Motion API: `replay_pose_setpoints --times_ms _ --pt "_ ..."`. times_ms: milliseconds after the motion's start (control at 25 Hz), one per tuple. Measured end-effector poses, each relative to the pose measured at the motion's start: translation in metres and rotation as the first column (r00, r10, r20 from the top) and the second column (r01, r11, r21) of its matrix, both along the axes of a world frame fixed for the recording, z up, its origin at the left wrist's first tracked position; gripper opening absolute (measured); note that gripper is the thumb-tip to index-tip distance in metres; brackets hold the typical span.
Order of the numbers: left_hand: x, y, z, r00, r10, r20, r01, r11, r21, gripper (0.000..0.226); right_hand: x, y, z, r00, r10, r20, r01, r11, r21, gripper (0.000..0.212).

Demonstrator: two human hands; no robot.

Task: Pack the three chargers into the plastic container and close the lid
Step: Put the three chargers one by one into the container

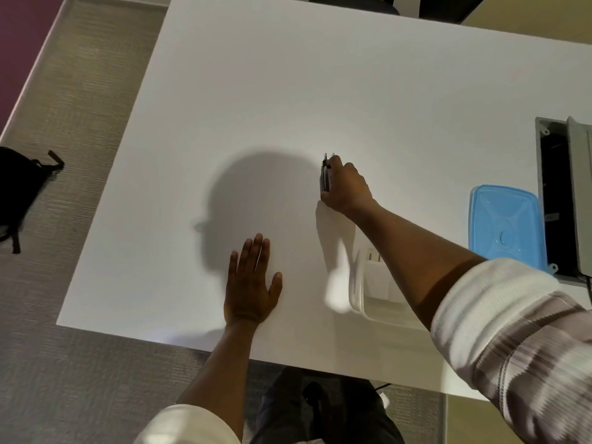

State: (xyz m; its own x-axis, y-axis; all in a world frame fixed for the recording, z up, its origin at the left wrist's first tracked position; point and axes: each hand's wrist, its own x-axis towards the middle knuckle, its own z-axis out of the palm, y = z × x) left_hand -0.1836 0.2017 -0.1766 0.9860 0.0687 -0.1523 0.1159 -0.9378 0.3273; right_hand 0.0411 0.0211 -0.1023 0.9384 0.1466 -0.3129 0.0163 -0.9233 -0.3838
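My right hand (347, 187) reaches over the middle of the white table (288, 91) and is closed around a dark charger (326, 177) whose two prongs point away from me. The clear plastic container (374, 302) stands open near the table's front edge, partly hidden under my right forearm. A white charger (378, 270) lies inside it; the rest of its inside is hidden. The blue lid (506, 225) lies flat on the table to the container's right. My left hand (251, 283) rests flat on the table with fingers spread, left of the container.
A grey cable box (573, 200) with its flap up is set into the table at the right edge, just beyond the lid. A black bag (19, 187) lies on the carpet to the left. A dark chair (384, 4) stands at the far side.
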Motion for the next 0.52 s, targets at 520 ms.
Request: replay_pose_setpoints --times_ms 520 --pt "-0.001 -0.001 0.001 1.0 -0.002 -0.015 0.003 1.0 0.018 0.071 -0.12 -0.088 0.08 0.967 -0.204 0.153 0.152 0.943 0.298 0.068"
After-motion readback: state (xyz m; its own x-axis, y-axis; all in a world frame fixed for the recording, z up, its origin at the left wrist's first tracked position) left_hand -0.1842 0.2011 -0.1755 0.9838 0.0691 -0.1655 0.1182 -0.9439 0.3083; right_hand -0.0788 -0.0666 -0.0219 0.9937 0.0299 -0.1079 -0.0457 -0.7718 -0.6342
